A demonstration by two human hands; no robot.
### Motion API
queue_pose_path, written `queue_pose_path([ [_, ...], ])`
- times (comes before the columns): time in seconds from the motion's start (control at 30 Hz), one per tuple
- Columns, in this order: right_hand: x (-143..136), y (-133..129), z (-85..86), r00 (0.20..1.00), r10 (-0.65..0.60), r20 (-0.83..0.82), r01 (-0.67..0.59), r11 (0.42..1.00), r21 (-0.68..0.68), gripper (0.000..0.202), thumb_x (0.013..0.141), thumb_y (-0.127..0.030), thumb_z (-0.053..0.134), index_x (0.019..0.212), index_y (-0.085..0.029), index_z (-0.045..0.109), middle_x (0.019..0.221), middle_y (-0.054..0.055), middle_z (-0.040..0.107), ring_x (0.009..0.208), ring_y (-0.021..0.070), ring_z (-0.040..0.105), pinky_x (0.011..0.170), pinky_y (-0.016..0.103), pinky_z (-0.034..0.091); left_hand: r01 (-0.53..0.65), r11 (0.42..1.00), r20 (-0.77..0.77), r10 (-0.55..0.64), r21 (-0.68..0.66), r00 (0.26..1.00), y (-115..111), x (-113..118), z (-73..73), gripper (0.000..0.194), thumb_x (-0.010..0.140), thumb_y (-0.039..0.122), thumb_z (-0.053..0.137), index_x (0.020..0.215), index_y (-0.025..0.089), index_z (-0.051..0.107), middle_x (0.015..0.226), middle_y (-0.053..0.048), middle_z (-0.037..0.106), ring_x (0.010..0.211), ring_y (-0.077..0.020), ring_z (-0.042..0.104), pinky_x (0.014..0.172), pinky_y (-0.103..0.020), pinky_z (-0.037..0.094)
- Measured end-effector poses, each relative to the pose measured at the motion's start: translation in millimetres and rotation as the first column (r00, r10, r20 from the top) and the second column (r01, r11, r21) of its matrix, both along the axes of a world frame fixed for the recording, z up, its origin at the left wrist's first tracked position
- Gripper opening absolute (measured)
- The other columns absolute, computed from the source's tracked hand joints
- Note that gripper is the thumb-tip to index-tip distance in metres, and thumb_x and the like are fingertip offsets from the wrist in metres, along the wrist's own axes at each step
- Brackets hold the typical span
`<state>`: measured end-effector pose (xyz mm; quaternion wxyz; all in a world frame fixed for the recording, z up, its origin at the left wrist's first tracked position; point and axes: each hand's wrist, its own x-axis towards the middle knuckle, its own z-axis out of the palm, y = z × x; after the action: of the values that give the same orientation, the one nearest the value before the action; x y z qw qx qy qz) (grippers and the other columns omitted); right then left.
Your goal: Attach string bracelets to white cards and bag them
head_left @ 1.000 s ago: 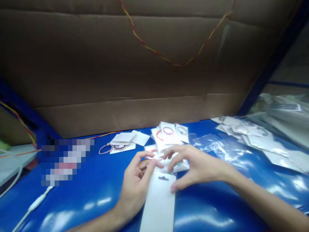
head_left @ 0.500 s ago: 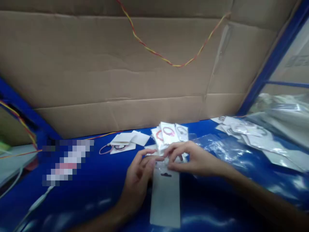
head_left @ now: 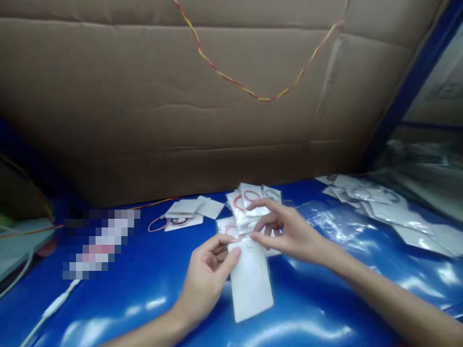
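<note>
A white card in a clear plastic sleeve (head_left: 252, 284) hangs from both hands above the blue surface, its lower end tilted slightly right. My left hand (head_left: 213, 267) pinches its upper left corner between thumb and fingers. At the top right edge, my right hand (head_left: 280, 231) grips the sleeve with thumb and index finger, the other fingers curled or raised. Just behind the hands lie bagged cards with red and pink looped bands (head_left: 251, 194), partly covered by the right hand.
White cards (head_left: 184, 207) and a pink loop lie left of centre. Clear plastic bags (head_left: 336, 224) and a pile of bagged cards (head_left: 394, 207) are at the right. Cardboard (head_left: 217, 120) stands behind, with a red-yellow wire (head_left: 265, 99) across it. A white cable (head_left: 54, 306) runs at left.
The card's lower end has swung up and to the right, and its slotted top no longer shows. My left hand has moved slightly down; my right hand's index finger has lifted.
</note>
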<state>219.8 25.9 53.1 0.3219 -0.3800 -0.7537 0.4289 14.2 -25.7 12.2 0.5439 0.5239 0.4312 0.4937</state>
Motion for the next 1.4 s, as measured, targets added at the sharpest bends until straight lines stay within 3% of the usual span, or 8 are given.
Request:
queue_pose_path([
  [0.1, -2, -2, 0.7, 0.992, 0.014, -0.126, -0.041, 0.975, -0.217, 0.082, 0.075, -0.045, 0.076, 0.145, -0.029, 0.036, 0.085, 0.000, 0.071, 0.063, 0.0051, 0.064, 0.059, 0.014, 0.053, -0.007, 0.999, 0.000, 0.007, 0.037, 1.000, 1, -2, -1.0, 0.032, 0.083, 0.041, 0.072, 0.086, 0.015, 0.055, 0.073, 0.000, 0.061, 0.065, -0.0107, 0.057, 0.057, -0.016, 0.045],
  [0.2, -3, -2, 1.6, 0.989, 0.028, -0.143, -0.074, 0.942, -0.328, 0.075, 0.068, -0.045, 0.082, 0.133, -0.022, 0.055, 0.082, 0.002, 0.070, 0.065, 0.0067, 0.065, 0.061, 0.016, 0.056, -0.001, 0.999, 0.007, 0.001, 0.032, 1.000, 2, -4, -2.6, 0.032, 0.085, 0.042, 0.069, 0.087, 0.016, 0.051, 0.072, 0.001, 0.060, 0.062, -0.0096, 0.055, 0.055, -0.016, 0.043],
  [0.37, -4, 1, -3.1, 0.994, 0.057, -0.089, -0.077, 0.967, -0.244, 0.040, 0.072, -0.045, 0.078, 0.094, -0.011, 0.075, 0.072, 0.004, 0.070, 0.059, 0.0042, 0.062, 0.055, 0.009, 0.047, 0.067, 0.998, -0.001, -0.067, -0.001, 0.998, 3, -8, -3.9, 0.035, 0.088, 0.043, 0.066, 0.105, 0.015, 0.055, 0.077, -0.003, 0.067, 0.063, -0.0121, 0.059, 0.056, -0.018, 0.044],
  [0.63, 5, 5, 3.6, 0.984, 0.132, -0.122, -0.163, 0.939, -0.301, 0.046, 0.070, -0.045, 0.080, 0.100, -0.011, 0.075, 0.066, 0.003, 0.069, 0.054, 0.0051, 0.063, 0.050, 0.008, 0.046, -0.082, 0.985, -0.142, 0.103, 0.151, 0.984, 1, -8, -0.3, 0.019, 0.084, 0.031, 0.069, 0.091, 0.015, 0.078, 0.093, -0.008, 0.076, 0.081, -0.0176, 0.069, 0.070, -0.020, 0.053],
  [0.77, 6, 7, 7.8, 0.980, 0.121, -0.158, -0.167, 0.930, -0.327, 0.063, 0.082, -0.066, 0.056, 0.107, -0.011, 0.072, 0.073, 0.007, 0.071, 0.056, 0.0090, 0.066, 0.040, 0.010, 0.039, -0.068, 0.972, -0.228, 0.120, 0.224, 0.966, -1, -8, -1.1, 0.018, 0.085, 0.028, 0.067, 0.091, 0.019, 0.081, 0.089, -0.007, 0.077, 0.071, -0.0160, 0.069, 0.062, -0.018, 0.053],
  [0.93, 4, 5, 2.2, 0.981, 0.195, 0.000, -0.183, 0.920, -0.347, 0.054, 0.074, -0.062, 0.069, 0.095, -0.012, 0.075, 0.069, 0.002, 0.067, 0.054, 0.0042, 0.059, 0.046, 0.009, 0.040, -0.003, 0.962, -0.286, 0.083, 0.271, 0.955, -2, -9, -0.8, 0.018, 0.087, 0.026, 0.065, 0.092, 0.024, 0.082, 0.075, -0.005, 0.075, 0.055, -0.0134, 0.065, 0.053, -0.019, 0.052],
  [1.17, 9, 7, -3.6, 0.963, 0.258, 0.080, -0.224, 0.927, -0.300, 0.051, 0.073, -0.059, 0.072, 0.087, -0.010, 0.075, 0.070, 0.001, 0.067, 0.057, 0.0020, 0.052, 0.052, 0.010, 0.039, -0.014, 0.956, -0.215, 0.080, 0.293, 0.973, 0, -9, -3.1, 0.017, 0.084, 0.020, 0.065, 0.082, 0.019, 0.082, 0.086, -0.009, 0.076, 0.054, -0.0146, 0.067, 0.048, -0.020, 0.054],
  [1.4, 9, 9, 1.3, 0.972, 0.211, 0.102, -0.179, 0.950, -0.257, 0.053, 0.069, -0.059, 0.075, 0.084, -0.008, 0.075, 0.062, -0.001, 0.059, 0.055, -0.0004, 0.042, 0.050, 0.011, 0.028, 0.165, 0.920, -0.119, -0.131, 0.356, 0.984, 1, -20, -14.7, 0.020, 0.092, 0.023, 0.058, 0.093, 0.015, 0.077, 0.108, -0.010, 0.070, 0.066, -0.0129, 0.068, 0.058, -0.021, 0.057],
])
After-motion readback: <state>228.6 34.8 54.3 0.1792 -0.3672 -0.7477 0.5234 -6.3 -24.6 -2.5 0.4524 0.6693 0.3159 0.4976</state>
